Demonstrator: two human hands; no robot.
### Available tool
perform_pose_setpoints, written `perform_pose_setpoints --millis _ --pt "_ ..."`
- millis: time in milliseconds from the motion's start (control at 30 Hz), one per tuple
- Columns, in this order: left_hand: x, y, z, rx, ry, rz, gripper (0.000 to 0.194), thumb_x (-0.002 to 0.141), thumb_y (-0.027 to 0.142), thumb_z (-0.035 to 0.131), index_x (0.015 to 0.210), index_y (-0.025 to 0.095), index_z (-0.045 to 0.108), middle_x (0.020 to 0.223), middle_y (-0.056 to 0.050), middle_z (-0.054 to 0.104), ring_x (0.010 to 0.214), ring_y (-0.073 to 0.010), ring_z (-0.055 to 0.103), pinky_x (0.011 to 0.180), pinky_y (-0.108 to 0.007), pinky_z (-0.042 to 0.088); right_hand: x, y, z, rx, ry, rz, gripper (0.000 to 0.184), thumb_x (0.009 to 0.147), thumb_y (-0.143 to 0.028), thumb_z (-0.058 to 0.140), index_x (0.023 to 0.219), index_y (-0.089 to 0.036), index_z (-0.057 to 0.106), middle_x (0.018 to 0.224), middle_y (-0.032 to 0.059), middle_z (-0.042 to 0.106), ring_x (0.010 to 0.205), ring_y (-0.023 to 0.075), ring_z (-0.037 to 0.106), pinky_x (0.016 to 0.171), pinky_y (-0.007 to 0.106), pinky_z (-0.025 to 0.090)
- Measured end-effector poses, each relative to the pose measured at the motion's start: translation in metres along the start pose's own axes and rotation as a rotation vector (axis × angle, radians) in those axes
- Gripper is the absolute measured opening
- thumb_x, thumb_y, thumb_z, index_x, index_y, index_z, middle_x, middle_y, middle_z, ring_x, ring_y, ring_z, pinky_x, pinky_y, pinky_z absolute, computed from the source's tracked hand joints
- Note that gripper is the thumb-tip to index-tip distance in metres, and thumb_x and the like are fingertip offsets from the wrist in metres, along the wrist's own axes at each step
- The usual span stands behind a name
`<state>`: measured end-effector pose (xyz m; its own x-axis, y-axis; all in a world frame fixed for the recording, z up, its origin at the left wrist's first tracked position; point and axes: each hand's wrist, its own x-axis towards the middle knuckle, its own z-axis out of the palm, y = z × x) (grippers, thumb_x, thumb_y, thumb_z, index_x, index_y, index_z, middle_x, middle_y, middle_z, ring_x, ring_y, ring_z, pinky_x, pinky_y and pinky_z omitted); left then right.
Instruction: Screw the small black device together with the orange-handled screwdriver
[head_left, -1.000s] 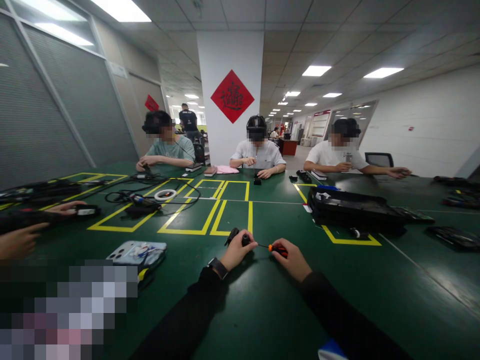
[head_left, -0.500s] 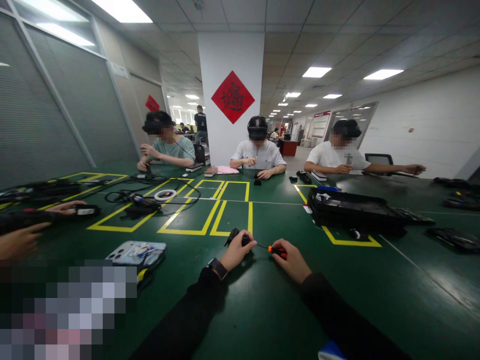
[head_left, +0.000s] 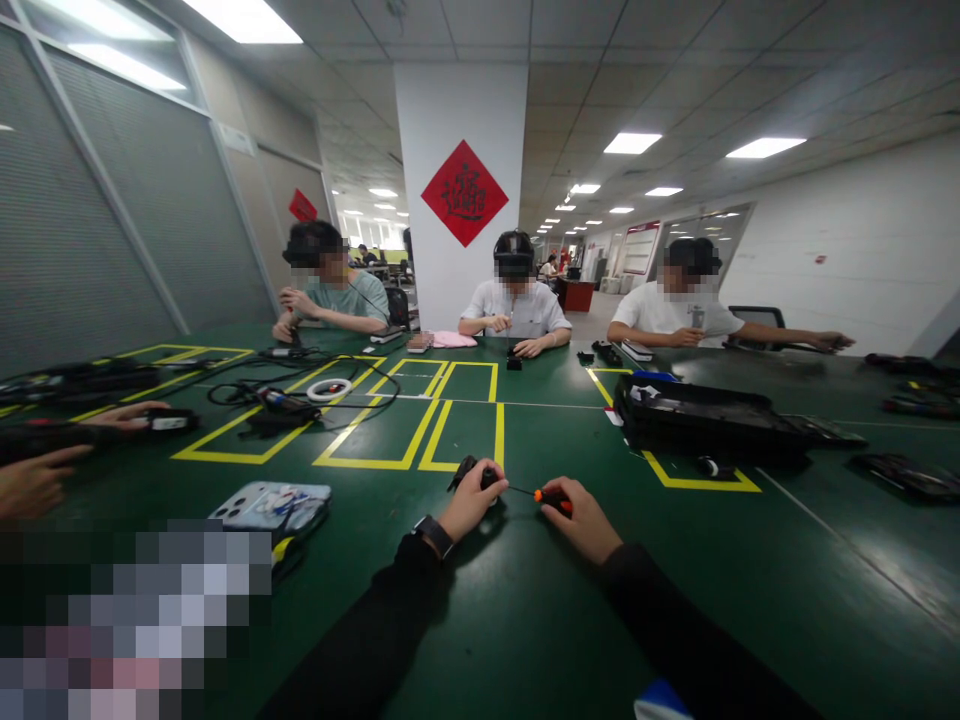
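My left hand (head_left: 472,500), with a dark watch on its wrist, is closed around a small black part (head_left: 463,473) just above or on the green table. Its exact kind cannot be made out, and the fingers cover much of it. In my right hand (head_left: 585,520) is a screwdriver (head_left: 555,502) with a black and orange handle. The thin shaft lies nearly level and points left to the fingertips of my left hand. Whether its tip touches the black part is hidden there.
The green table (head_left: 525,640) bears yellow tape outlines. A phone in a patterned case (head_left: 274,503) lies left, near a co-worker's hands (head_left: 37,480). Cables and a white ring (head_left: 328,390) lie beyond. At right is a long black tray (head_left: 701,415). Three people sit opposite.
Both hands keep almost the same place and grip. The view has shifted very slightly. A standing person in the far background is now mostly out of sight behind the pillar.
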<state>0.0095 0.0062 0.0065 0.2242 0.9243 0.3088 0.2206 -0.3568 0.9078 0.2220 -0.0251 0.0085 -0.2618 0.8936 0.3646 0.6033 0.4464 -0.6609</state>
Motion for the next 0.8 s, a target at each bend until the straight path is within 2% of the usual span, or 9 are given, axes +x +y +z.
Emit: perform_pose_setpoints --millis 133,367,567,700,800 --pt "-0.0003 0.0 0.0004 0.006 0.012 0.002 0.014 0.073 0.03 0.053 0.081 0.018 0.051 0.075 0.002 0.051 0.068 -0.0111 0.048 0.067 -0.023 0.038 0.0021 0.0014 0.0001 -0.043 0.016 -0.042 0.015 0.081 -0.021 0.044 0.086 -0.018 0.058 0.087 0.0043 0.056 0.086 0.017 0.05 0.08 0.032 0.039" --pt "-0.0006 0.001 0.0006 0.027 0.023 0.011 0.015 0.073 0.03 0.053 0.081 0.018 0.051 0.076 0.001 0.051 0.071 -0.012 0.048 0.07 -0.024 0.038 -0.0007 0.0006 0.0 -0.043 0.013 -0.054 0.017 0.074 -0.02 0.053 0.091 -0.019 0.055 0.09 0.0038 0.055 0.085 0.0168 0.05 0.076 0.03 0.041" --pt "-0.0007 0.0008 0.0013 0.021 0.028 0.01 0.015 0.073 0.03 0.052 0.081 0.018 0.051 0.076 0.001 0.052 0.071 -0.0127 0.048 0.07 -0.025 0.038 0.0022 0.0005 -0.0008 -0.055 0.016 -0.073 0.017 0.082 -0.021 0.042 0.081 -0.018 0.059 0.086 0.0049 0.056 0.086 0.0171 0.049 0.081 0.032 0.039" --pt "-0.0002 0.0021 0.0011 0.017 0.043 -0.001 0.015 0.073 0.031 0.051 0.081 0.018 0.051 0.077 0.001 0.051 0.071 -0.0125 0.048 0.069 -0.024 0.039 0.0013 0.0002 -0.0017 -0.038 0.021 -0.066 0.012 0.078 -0.021 0.049 0.086 -0.018 0.057 0.088 0.0045 0.055 0.085 0.0169 0.05 0.079 0.032 0.04" --pt "-0.0002 0.0044 0.0008 0.026 0.048 -0.005 0.014 0.073 0.03 0.051 0.08 0.018 0.052 0.076 0.0 0.051 0.073 -0.0131 0.048 0.07 -0.025 0.038 -0.0006 -0.0007 -0.002 -0.026 0.021 -0.029 0.018 0.074 -0.023 0.055 0.092 -0.019 0.055 0.091 0.0042 0.054 0.085 0.0167 0.05 0.077 0.03 0.041"
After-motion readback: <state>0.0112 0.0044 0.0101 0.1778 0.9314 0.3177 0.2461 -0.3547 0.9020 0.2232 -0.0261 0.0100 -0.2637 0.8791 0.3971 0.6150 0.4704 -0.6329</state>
